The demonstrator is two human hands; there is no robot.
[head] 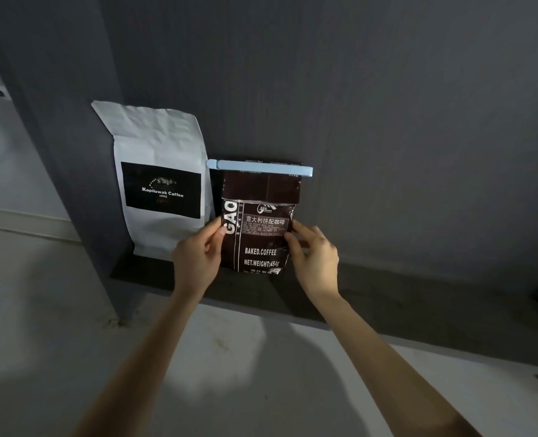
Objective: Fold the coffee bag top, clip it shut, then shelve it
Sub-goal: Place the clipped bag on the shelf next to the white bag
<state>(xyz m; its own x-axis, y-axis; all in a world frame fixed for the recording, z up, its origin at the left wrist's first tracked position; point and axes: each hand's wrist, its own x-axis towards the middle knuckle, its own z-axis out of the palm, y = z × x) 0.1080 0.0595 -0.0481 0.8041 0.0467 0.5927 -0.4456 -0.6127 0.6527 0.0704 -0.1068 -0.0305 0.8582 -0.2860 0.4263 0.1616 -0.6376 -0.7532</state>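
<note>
Now glossy brown bag (258, 228), flat blue clip (260, 168)

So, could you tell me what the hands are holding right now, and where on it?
Both hold the brown coffee bag by its side edges at mid-height: left hand on its left edge, right hand on its right.

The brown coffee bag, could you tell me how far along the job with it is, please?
Done: the brown coffee bag has its top folded under the blue clip. In hand: it stands on the dark shelf beside the white coffee bag, left hand and right hand at its sides. Left: let go.
</note>
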